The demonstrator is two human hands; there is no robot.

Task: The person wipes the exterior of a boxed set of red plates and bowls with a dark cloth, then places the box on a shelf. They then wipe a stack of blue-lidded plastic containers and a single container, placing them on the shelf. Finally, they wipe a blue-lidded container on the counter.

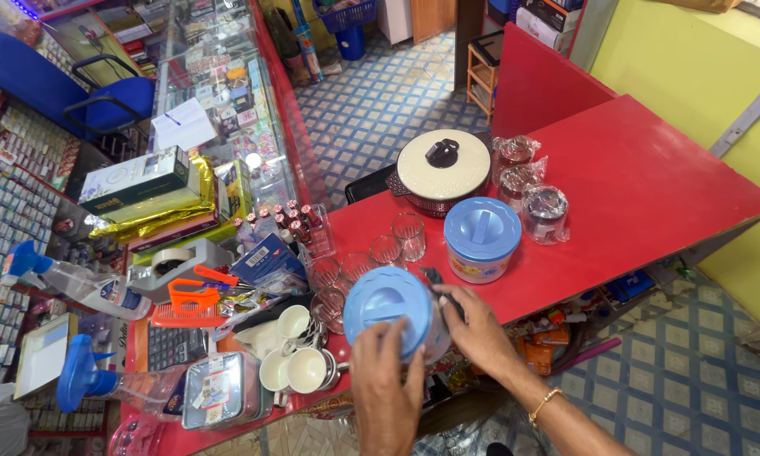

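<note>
Evidently your left hand (386,384) lay spread over the blue lid (386,308) of the jar (435,333) standing upright at the red tabletop's (633,194) near edge; your right hand (479,331) gripped its side, equally near.

Bright, even daylight is filling the scene, shadows are staying soft, the glossy red tabletop (642,186) is shining slightly, and the wide lens is bending the edges.
</note>
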